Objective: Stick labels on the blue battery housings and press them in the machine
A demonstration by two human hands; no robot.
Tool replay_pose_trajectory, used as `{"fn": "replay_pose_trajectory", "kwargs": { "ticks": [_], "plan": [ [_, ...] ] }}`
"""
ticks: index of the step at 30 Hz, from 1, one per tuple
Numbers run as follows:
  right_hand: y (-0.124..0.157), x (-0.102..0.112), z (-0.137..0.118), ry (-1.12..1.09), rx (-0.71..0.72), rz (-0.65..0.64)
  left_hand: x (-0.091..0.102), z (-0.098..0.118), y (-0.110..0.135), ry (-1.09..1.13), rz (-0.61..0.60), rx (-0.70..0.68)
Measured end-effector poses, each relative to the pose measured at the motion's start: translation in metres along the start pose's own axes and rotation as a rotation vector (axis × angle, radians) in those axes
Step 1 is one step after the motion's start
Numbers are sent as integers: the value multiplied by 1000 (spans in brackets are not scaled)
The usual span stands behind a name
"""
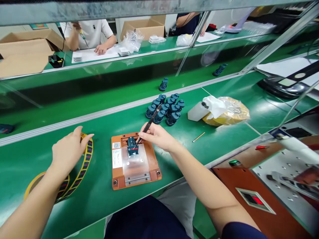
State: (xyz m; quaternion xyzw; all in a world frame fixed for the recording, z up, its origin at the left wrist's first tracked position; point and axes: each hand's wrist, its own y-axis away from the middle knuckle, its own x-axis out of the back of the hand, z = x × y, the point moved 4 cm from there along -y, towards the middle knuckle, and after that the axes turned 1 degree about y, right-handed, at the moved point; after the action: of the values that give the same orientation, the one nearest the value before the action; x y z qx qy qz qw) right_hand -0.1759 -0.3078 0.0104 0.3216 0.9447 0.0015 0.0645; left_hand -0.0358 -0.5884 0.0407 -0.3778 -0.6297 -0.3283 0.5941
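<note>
Blue molded part (132, 148) sits in orange fixture (155, 166) at top of clear plastic plate (136, 164); tweezers (149, 124) touch it, pinched between thumb and fingers of right hand (157, 136). Left hand (68, 151) lies spread on yellow-black tape coil (87, 156). More blue parts (164, 109) cluster just beyond.

1 pair of tweezers (149, 125), 1 orange jig (152, 162)

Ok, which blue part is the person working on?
On the green workbench, find the orange fixture. The dark blue part sits on it, under the tweezers in the right hand, alone, unlike its matching neighbours clustered beyond.
</note>
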Motion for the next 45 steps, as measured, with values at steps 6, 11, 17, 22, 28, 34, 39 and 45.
{"fn": "replay_pose_trajectory", "kwargs": {
  "ticks": [6,11,17,22,28,34,39,45],
  "plan": [
    [0,-3,9,54,29,-22,2,73,93,588,250,-723],
    [1,-3,9,80,35,-13,-31,106,140,598,162,-867],
    [2,-4,7,107,27,-27,-39,105,143,594,169,-839],
    [2,-5,8,97,19,-13,-39,105,144,592,175,-836],
    [2,-5,10,79,22,-11,-41,106,145,588,190,-849],
    [3,-4,11,86,10,-13,-35,106,143,548,194,-846],
    [3,-5,11,89,11,-22,-26,111,137,470,189,-846],
    [4,-4,10,104,36,-12,-16,121,128,379,179,-846]
  ]
}}
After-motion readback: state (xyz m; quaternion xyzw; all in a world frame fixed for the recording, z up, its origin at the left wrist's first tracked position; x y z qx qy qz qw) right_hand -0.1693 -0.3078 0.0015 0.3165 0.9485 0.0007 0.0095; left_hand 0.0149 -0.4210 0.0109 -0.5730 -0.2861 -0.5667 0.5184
